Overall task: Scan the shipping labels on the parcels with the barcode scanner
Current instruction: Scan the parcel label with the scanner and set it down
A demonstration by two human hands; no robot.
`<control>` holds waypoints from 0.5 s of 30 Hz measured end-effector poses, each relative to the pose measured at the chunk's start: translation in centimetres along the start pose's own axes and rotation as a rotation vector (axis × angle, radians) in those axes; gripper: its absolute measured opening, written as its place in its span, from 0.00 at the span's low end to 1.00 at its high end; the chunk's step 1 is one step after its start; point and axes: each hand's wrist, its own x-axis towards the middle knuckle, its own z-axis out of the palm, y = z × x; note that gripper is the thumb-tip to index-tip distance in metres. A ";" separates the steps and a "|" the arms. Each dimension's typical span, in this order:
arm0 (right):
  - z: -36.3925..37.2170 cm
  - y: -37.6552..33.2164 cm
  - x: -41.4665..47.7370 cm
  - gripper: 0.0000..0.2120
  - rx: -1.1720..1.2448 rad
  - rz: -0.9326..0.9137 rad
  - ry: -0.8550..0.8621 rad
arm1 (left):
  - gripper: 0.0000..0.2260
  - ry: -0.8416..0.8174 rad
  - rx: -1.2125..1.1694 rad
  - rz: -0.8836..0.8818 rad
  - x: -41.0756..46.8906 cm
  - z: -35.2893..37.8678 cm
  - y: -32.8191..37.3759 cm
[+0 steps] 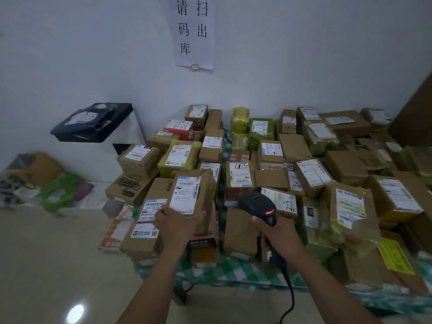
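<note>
My left hand (175,224) grips the near end of a brown cardboard parcel (205,190), tilted up so its white shipping label (185,195) faces me. My right hand (278,232) holds a black barcode scanner (258,204) by its handle, a red light glowing on top. The scanner's head points left toward the held parcel, a short gap away. Its black cable (289,291) hangs down past my right forearm. A second labelled brown parcel (147,230) lies just left of the held one.
Several brown and green-wrapped parcels (350,206) crowd a table with a green checked cloth (233,272). A paper sign (194,31) hangs on the wall. A black tray (93,123) sits on a white stand at left. Bags (56,190) lie on the shiny floor.
</note>
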 end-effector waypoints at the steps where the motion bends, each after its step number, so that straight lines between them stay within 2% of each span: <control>1: -0.2 0.0 -0.1 0.12 0.009 -0.003 0.018 | 0.55 0.024 0.013 0.062 -0.6 0.2 0.1; 6: -1.4 0.6 -0.6 0.12 0.116 0.034 0.175 | 0.57 -0.015 0.026 0.294 -4.8 2.9 2.0; 10: -2.6 1.1 -0.8 0.10 0.150 0.074 0.260 | 0.56 -0.046 0.125 0.313 -7.0 5.6 3.4; 15: -3.8 1.9 -0.8 0.15 0.143 0.098 0.263 | 0.58 -0.007 0.175 0.317 -8.5 7.6 5.0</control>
